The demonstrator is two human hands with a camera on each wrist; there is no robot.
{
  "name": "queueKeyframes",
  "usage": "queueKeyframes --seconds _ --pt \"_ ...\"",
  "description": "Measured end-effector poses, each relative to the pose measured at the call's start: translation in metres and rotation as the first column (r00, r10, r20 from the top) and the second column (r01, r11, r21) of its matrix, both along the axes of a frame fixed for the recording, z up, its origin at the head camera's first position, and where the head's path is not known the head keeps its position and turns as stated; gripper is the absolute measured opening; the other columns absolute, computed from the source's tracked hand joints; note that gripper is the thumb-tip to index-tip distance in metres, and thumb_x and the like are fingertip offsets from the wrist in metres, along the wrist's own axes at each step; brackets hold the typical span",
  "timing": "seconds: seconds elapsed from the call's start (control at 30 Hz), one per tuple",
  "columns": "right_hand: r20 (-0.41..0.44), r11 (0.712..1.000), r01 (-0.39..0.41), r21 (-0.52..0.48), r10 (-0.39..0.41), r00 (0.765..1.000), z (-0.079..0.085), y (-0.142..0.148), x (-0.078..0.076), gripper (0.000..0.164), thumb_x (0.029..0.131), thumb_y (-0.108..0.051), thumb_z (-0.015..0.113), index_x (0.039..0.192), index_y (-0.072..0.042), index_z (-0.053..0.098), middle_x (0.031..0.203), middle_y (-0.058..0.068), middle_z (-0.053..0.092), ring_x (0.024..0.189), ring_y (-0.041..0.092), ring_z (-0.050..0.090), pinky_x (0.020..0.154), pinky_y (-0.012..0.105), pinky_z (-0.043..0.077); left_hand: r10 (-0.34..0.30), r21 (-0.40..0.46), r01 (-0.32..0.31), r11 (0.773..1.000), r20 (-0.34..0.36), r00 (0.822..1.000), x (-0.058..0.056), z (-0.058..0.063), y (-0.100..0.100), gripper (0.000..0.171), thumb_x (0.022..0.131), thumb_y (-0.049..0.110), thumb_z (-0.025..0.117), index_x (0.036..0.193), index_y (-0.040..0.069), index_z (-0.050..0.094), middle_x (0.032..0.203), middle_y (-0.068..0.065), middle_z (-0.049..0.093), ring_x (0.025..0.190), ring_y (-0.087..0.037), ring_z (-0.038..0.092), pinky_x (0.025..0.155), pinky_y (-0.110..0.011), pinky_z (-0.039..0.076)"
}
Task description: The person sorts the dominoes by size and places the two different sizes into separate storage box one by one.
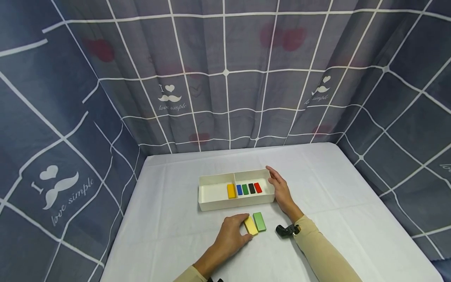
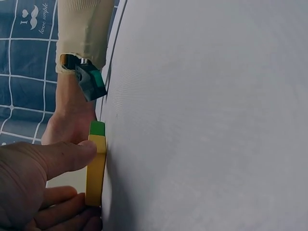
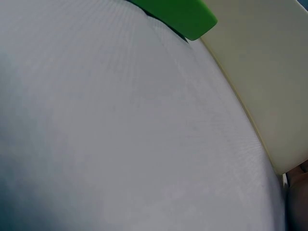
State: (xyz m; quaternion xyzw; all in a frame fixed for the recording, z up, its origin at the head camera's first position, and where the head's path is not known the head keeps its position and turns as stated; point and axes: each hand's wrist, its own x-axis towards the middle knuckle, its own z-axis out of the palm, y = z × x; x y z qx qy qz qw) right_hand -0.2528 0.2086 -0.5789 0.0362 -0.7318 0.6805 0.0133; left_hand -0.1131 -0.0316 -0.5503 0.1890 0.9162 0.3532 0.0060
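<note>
My left hand [image 1: 230, 235] pinches a yellow block [image 1: 251, 226] between thumb and fingertips, low over the white tablecloth. In the left wrist view the thumb presses on the yellow block [image 2: 96, 168], a green block [image 2: 97, 128] showing past its end. That light green block [image 1: 259, 222] lies on the cloth just right of the yellow one. My right hand [image 1: 283, 192] rests against the right end of a cream two-compartment box [image 1: 218, 204], its fingers extended along the end wall. In the right wrist view the green block [image 3: 185, 17] lies near the box wall [image 3: 264, 72].
Inside the box, a yellow block [image 1: 231, 191] sits by the divider in the left compartment. Blue [image 1: 239, 190], green [image 1: 245, 189], black [image 1: 251, 188] and red [image 1: 258, 188] pieces line the right one. Checked curtains [image 1: 211, 94] enclose the table [image 1: 169, 180].
</note>
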Motion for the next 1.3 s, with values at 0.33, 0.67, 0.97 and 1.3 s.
queueKeyframes --seconds 0.33,0.67,0.97,1.3 --pt "0.016 1.0 0.003 0.004 -0.003 1.0 0.0 -0.001 0.001 0.054 0.115 -0.012 0.044 0.168 -0.014 0.045 0.181 0.008 0.03 0.171 0.029 0.017 0.14 0.051 0.012 -0.025 -0.003 0.025 1.0 0.019 1.0 0.0 0.002 -0.003 0.062 0.082 0.006 0.096 0.138 -0.002 0.072 0.139 -0.015 0.076 0.13 -0.029 0.073 0.111 -0.044 0.059" --pt "-0.001 1.0 -0.005 -0.008 0.005 1.0 -0.002 -0.001 0.0 0.053 0.115 -0.01 0.044 0.168 -0.013 0.045 0.181 0.008 0.031 0.171 0.027 0.018 0.14 0.049 0.012 -0.059 0.017 0.058 0.998 0.006 0.998 -0.004 0.006 -0.011 0.061 0.083 0.007 0.094 0.139 -0.002 0.072 0.138 -0.015 0.076 0.129 -0.028 0.074 0.111 -0.043 0.06" --pt "0.002 1.0 -0.006 -0.004 0.006 1.0 -0.001 0.0 -0.001 0.054 0.115 -0.011 0.043 0.169 -0.014 0.044 0.181 0.008 0.029 0.171 0.027 0.017 0.14 0.049 0.011 -0.068 0.042 0.072 0.997 -0.091 0.994 -0.011 0.025 -0.02 0.061 0.081 0.004 0.095 0.136 -0.007 0.072 0.134 -0.018 0.077 0.126 -0.029 0.075 0.108 -0.044 0.061" --pt "-0.003 1.0 -0.011 -0.025 0.011 1.0 0.0 0.001 -0.001 0.053 0.114 -0.007 0.043 0.168 -0.009 0.044 0.181 0.01 0.028 0.171 0.029 0.016 0.14 0.049 0.01 -0.069 0.081 0.079 0.994 -0.112 0.991 -0.02 0.056 -0.036 0.06 0.084 0.002 0.092 0.14 -0.003 0.071 0.138 -0.017 0.075 0.13 -0.031 0.072 0.109 -0.045 0.06"
